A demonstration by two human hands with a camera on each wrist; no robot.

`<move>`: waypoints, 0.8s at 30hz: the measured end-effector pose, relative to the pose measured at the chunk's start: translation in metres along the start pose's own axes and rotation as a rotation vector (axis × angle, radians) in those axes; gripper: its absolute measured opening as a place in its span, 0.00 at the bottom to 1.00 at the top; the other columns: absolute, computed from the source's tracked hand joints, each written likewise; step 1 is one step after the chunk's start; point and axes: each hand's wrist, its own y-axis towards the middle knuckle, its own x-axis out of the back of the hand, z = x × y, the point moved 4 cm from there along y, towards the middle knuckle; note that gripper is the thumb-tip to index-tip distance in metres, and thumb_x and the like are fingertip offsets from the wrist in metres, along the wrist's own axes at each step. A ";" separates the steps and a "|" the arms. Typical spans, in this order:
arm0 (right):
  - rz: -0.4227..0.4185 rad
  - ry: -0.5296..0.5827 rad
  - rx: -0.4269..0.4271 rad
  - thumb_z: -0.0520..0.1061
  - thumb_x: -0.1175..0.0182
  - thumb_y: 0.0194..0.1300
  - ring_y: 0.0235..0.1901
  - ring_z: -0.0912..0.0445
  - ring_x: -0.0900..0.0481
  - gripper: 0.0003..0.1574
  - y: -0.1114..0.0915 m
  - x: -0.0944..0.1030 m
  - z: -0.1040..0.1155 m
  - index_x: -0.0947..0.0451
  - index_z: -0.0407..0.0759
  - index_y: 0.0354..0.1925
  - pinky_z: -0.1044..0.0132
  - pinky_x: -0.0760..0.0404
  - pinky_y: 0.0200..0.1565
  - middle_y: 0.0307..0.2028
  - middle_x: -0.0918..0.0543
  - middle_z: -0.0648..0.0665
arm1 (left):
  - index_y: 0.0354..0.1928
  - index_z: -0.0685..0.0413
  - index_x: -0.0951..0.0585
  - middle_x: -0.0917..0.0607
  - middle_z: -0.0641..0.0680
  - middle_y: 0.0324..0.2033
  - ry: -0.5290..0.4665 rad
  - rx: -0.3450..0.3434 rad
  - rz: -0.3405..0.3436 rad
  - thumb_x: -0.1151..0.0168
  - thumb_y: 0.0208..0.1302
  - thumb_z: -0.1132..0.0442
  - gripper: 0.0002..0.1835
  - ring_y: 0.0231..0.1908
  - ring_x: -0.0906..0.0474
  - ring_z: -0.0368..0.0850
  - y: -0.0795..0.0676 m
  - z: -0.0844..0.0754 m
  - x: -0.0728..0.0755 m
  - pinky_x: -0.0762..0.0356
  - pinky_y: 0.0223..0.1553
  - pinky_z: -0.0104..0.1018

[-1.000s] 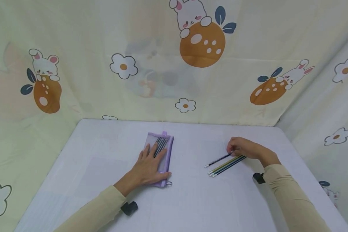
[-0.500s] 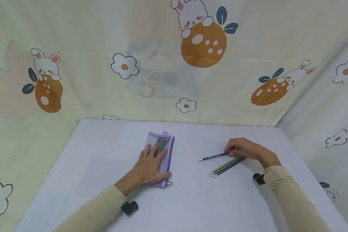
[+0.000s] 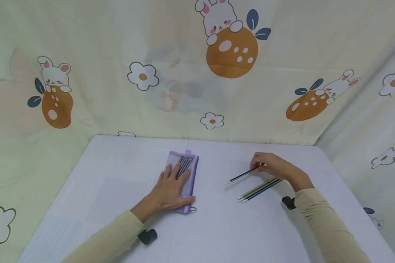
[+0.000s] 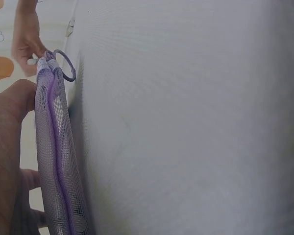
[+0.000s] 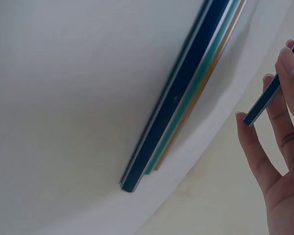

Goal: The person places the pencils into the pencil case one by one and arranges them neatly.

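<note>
Head | dark pencil (image 3: pixel 240 176) between right fingers (image 3: pixel 255 162) | pouch (image 3: pixel 192 179) under left fingers (image 3: pixel 175 171)

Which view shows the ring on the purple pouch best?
The left wrist view: the ring appears large and close at the end of the pouch. The head view shows it small, by the pouch's near corner; the right wrist view doesn't show it.
</note>
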 end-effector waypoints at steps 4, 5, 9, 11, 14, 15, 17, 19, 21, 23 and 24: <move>-0.011 -0.013 0.017 0.33 0.31 0.62 0.43 0.60 0.21 0.14 0.008 -0.001 0.007 0.16 0.52 0.40 0.58 0.18 0.51 0.40 0.19 0.58 | 0.79 0.43 0.41 0.48 0.66 0.78 0.006 0.003 0.003 0.41 0.58 0.27 0.52 0.76 0.57 0.75 0.000 0.000 0.000 0.48 0.70 0.72; -0.012 -0.017 0.022 0.33 0.31 0.62 0.43 0.60 0.21 0.14 0.010 -0.002 0.009 0.16 0.52 0.40 0.58 0.18 0.51 0.40 0.19 0.58 | 0.79 0.43 0.41 0.48 0.66 0.79 0.009 0.004 0.004 0.42 0.58 0.27 0.52 0.76 0.57 0.75 0.000 0.000 0.000 0.48 0.70 0.72; -0.015 -0.057 0.020 0.35 0.30 0.62 0.43 0.61 0.21 0.14 0.019 -0.004 0.016 0.16 0.54 0.39 0.58 0.18 0.52 0.40 0.19 0.60 | 0.79 0.42 0.41 0.47 0.66 0.78 0.012 0.007 -0.001 0.41 0.58 0.27 0.52 0.76 0.57 0.75 0.000 -0.001 0.000 0.47 0.70 0.72; -0.014 -0.079 0.014 0.35 0.30 0.61 0.43 0.61 0.21 0.14 0.023 -0.005 0.020 0.16 0.55 0.40 0.57 0.18 0.52 0.40 0.19 0.60 | 0.79 0.42 0.41 0.47 0.66 0.78 0.013 0.008 -0.002 0.41 0.57 0.27 0.52 0.76 0.56 0.75 0.000 -0.001 -0.001 0.47 0.70 0.72; -0.011 -0.103 0.004 0.36 0.29 0.61 0.43 0.60 0.21 0.14 0.029 -0.007 0.026 0.15 0.55 0.40 0.56 0.18 0.52 0.40 0.20 0.60 | 0.79 0.42 0.41 0.47 0.65 0.78 0.011 0.010 0.003 0.41 0.57 0.27 0.52 0.76 0.57 0.75 0.000 -0.002 -0.001 0.48 0.70 0.72; -0.009 -0.110 -0.003 0.37 0.29 0.61 0.43 0.61 0.22 0.13 0.031 -0.007 0.028 0.15 0.55 0.40 0.56 0.19 0.53 0.40 0.20 0.60 | 0.79 0.42 0.40 0.47 0.65 0.78 0.011 0.010 0.003 0.41 0.57 0.27 0.51 0.76 0.57 0.75 0.000 -0.002 -0.001 0.48 0.70 0.72; -0.009 -0.115 -0.011 0.37 0.29 0.61 0.43 0.60 0.22 0.13 0.035 -0.007 0.033 0.15 0.55 0.40 0.57 0.19 0.53 0.39 0.20 0.60 | 0.79 0.42 0.40 0.47 0.66 0.78 0.010 0.009 0.003 0.41 0.58 0.27 0.51 0.76 0.56 0.75 -0.001 -0.002 -0.001 0.48 0.70 0.72; -0.012 -0.122 -0.013 0.37 0.29 0.61 0.43 0.60 0.22 0.13 0.040 -0.007 0.037 0.15 0.54 0.40 0.56 0.19 0.52 0.39 0.20 0.59 | 0.79 0.42 0.40 0.47 0.66 0.78 0.011 0.008 0.002 0.41 0.57 0.27 0.51 0.76 0.56 0.75 -0.001 -0.002 -0.001 0.48 0.70 0.72; -0.012 -0.134 -0.007 0.37 0.29 0.61 0.43 0.60 0.22 0.12 0.044 -0.008 0.042 0.15 0.54 0.40 0.56 0.19 0.52 0.39 0.20 0.59 | 0.79 0.43 0.40 0.47 0.66 0.78 0.010 0.007 0.000 0.41 0.57 0.27 0.51 0.76 0.56 0.75 0.000 -0.002 0.000 0.48 0.70 0.72; -0.013 -0.147 0.008 0.37 0.29 0.61 0.43 0.60 0.22 0.12 0.049 -0.008 0.047 0.15 0.53 0.40 0.56 0.19 0.52 0.39 0.20 0.59 | 0.79 0.43 0.40 0.47 0.66 0.78 0.010 0.006 -0.004 0.41 0.57 0.27 0.51 0.76 0.56 0.75 0.000 -0.001 0.000 0.47 0.70 0.72; -0.014 -0.154 0.018 0.37 0.29 0.61 0.42 0.60 0.22 0.12 0.051 -0.009 0.050 0.15 0.53 0.40 0.56 0.19 0.51 0.39 0.20 0.59 | 0.79 0.43 0.40 0.47 0.66 0.78 0.009 0.006 -0.004 0.41 0.57 0.27 0.51 0.76 0.56 0.75 0.000 -0.001 0.000 0.47 0.69 0.72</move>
